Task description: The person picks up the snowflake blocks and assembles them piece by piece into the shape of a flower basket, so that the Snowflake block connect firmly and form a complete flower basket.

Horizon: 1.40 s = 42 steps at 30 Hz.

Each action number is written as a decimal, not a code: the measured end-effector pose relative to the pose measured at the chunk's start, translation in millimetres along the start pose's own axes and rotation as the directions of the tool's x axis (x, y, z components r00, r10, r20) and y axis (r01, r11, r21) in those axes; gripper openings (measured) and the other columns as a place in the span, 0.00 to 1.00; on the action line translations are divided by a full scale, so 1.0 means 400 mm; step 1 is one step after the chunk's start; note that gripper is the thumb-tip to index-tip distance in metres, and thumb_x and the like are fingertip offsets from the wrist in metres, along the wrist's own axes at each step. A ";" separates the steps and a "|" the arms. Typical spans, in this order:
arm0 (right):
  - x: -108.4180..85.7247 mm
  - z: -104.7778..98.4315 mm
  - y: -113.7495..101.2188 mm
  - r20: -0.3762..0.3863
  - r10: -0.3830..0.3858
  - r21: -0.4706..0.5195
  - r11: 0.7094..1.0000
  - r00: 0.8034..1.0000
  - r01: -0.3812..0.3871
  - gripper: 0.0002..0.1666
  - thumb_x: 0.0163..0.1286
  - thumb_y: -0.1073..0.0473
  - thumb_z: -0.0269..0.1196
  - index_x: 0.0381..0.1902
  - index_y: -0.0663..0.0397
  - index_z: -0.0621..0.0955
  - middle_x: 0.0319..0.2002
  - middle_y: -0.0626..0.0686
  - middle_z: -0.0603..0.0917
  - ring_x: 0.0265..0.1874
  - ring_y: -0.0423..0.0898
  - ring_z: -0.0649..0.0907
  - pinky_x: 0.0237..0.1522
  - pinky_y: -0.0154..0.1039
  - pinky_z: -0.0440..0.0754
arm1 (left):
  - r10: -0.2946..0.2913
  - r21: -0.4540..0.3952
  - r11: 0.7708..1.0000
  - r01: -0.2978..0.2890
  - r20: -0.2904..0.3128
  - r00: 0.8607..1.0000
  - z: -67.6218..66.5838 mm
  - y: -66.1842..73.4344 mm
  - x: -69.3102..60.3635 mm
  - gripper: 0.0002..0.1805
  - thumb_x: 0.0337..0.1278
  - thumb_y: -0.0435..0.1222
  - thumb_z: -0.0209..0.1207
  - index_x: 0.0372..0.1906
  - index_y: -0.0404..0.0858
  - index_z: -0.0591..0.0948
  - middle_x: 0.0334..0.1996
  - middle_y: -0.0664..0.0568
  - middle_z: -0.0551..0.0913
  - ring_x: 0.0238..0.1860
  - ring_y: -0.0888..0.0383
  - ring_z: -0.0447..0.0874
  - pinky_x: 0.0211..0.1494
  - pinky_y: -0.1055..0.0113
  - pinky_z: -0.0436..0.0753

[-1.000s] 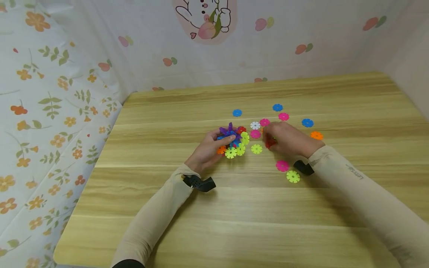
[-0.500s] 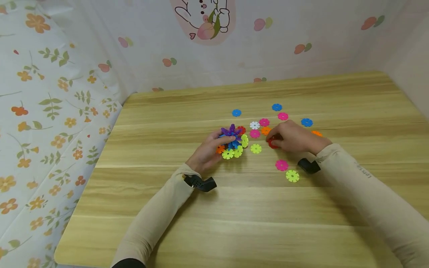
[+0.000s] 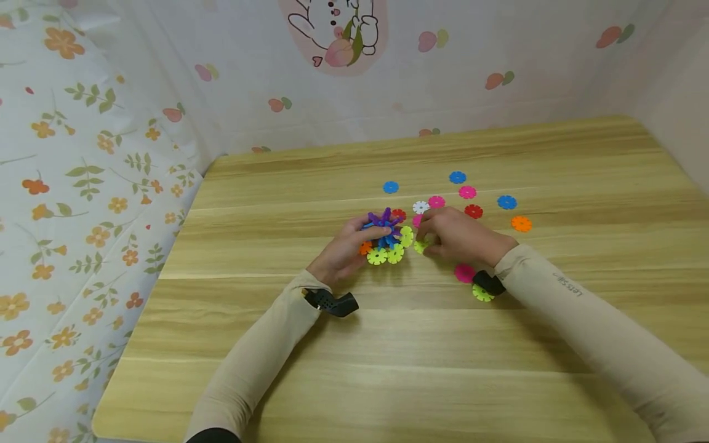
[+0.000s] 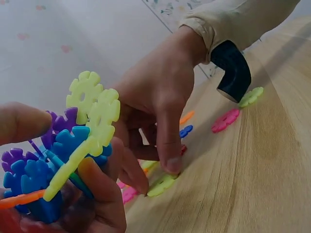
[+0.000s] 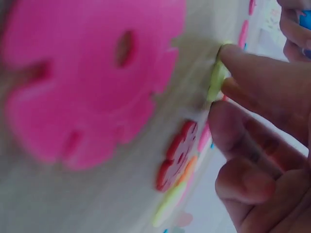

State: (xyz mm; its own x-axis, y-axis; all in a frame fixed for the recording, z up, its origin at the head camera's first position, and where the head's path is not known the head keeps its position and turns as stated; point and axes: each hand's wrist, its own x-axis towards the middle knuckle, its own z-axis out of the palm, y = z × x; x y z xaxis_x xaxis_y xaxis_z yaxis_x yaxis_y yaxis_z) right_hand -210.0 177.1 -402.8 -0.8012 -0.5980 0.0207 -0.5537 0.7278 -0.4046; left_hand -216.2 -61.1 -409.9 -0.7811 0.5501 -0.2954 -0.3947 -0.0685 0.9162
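Note:
My left hand point(image 3: 346, 249) holds a built cluster of notched plastic snowflake discs point(image 3: 383, 229), with the thumb on top. The cluster has purple and blue discs in the middle and yellow-green, orange and red ones around it, and fills the left of the left wrist view. Just right of it, my right hand point(image 3: 465, 235) reaches down to the table. Its thumb and a finger pinch the edges of a loose yellow-green snowflake disc point(image 4: 162, 186), which lies low at the tabletop. The hand partly covers that disc in the head view.
Loose discs lie around the right hand: blue point(image 3: 391, 187), white point(image 3: 421, 207), red point(image 3: 473, 211), orange point(image 3: 521, 223) and several pink. A pink disc point(image 3: 464, 273) and a yellow-green one lie under the right wrist camera. The wooden table point(image 3: 343, 375) meets patterned cloth behind and left.
My right hand has left the red disc it was fingering and moved left to the yellow-green disc. Another patch of table with a red disc now shows behind it. The left hand stays nearly still.

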 end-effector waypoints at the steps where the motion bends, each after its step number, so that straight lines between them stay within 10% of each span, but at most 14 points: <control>1: 0.002 0.001 -0.002 -0.001 0.003 0.001 1.000 1.000 -0.003 0.08 0.57 0.68 0.73 0.36 0.58 0.88 0.42 0.55 0.88 0.37 0.50 0.85 0.42 0.44 0.88 | 0.002 0.002 1.000 -0.002 0.004 1.000 0.000 0.000 0.000 0.25 0.72 0.35 0.52 0.69 0.33 0.66 0.55 0.50 0.75 0.50 0.59 0.77 0.52 0.71 0.83; 12: 0.017 -0.018 -0.006 0.090 0.031 0.074 0.997 0.995 -0.038 0.11 0.56 0.74 0.71 0.37 0.57 0.88 0.32 0.51 0.87 0.31 0.46 0.78 0.34 0.39 0.82 | -0.024 0.012 1.000 0.024 -0.003 1.000 0.000 -0.005 0.001 0.25 0.73 0.37 0.53 0.69 0.35 0.67 0.59 0.49 0.75 0.54 0.58 0.77 0.55 0.68 0.83; 27: 0.006 -0.081 -0.022 -0.136 0.134 0.438 0.897 0.982 -0.062 0.07 0.70 0.66 0.63 0.44 0.61 0.82 0.30 0.61 0.84 0.19 0.57 0.81 0.25 0.36 0.81 | -0.068 0.038 0.997 0.071 -0.055 0.996 0.000 -0.006 0.009 0.25 0.72 0.39 0.55 0.69 0.37 0.67 0.64 0.49 0.72 0.60 0.56 0.74 0.66 0.58 0.77; 42: 0.008 -0.067 -0.067 -0.209 0.106 0.348 0.937 0.972 -0.027 0.04 0.69 0.66 0.65 0.41 0.59 0.83 0.24 0.55 0.81 0.14 0.40 0.77 0.19 0.34 0.76 | 0.011 0.149 0.989 -0.001 -0.064 0.998 0.014 -0.006 0.012 0.14 0.73 0.36 0.55 0.55 0.33 0.75 0.57 0.47 0.79 0.56 0.57 0.77 0.63 0.65 0.75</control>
State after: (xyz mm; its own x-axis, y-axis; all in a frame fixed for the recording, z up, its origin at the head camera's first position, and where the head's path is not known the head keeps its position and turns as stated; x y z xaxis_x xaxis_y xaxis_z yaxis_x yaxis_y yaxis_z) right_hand -204.0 164.7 -367.3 -0.8850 -0.4340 0.1686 -0.4181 0.5815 -0.6979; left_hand -216.3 -53.5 -412.1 -0.8148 0.4946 -0.3025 -0.3173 0.0562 0.9467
